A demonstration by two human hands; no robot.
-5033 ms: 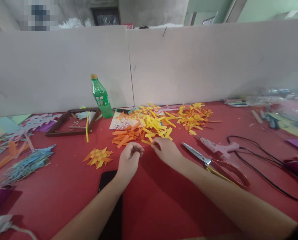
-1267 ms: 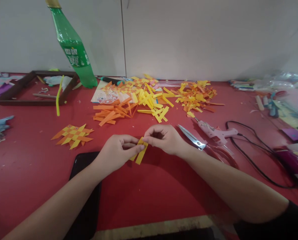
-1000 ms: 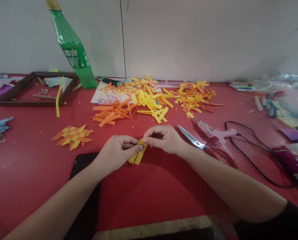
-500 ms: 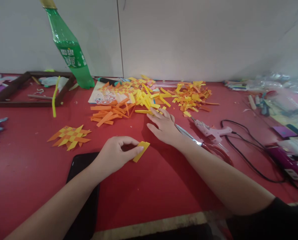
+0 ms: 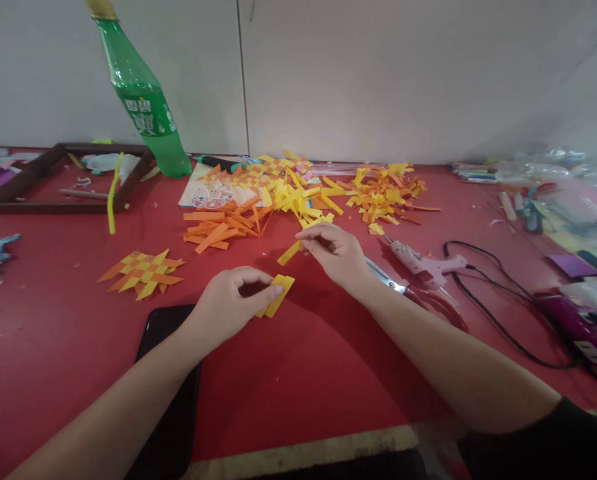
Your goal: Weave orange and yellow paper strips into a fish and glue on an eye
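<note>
By the left hand [image 5: 231, 297], overlapping yellow strips [image 5: 281, 299] are being pinched between thumb and fingers, apparently so that their order is being kept, over the worktop's [image 5: 288, 393] middle. By the right hand [image 5: 339, 257], a single strip [image 5: 290, 253] is being grasped at its far end (the other is being left free). Toward the back edge, a loose heap [image 5: 298, 195] is being kept within reach. Wrist room is being bounded by a phone [image 5: 181, 413] near the front edge, left, and scissors [image 5: 395, 285], right.
</note>
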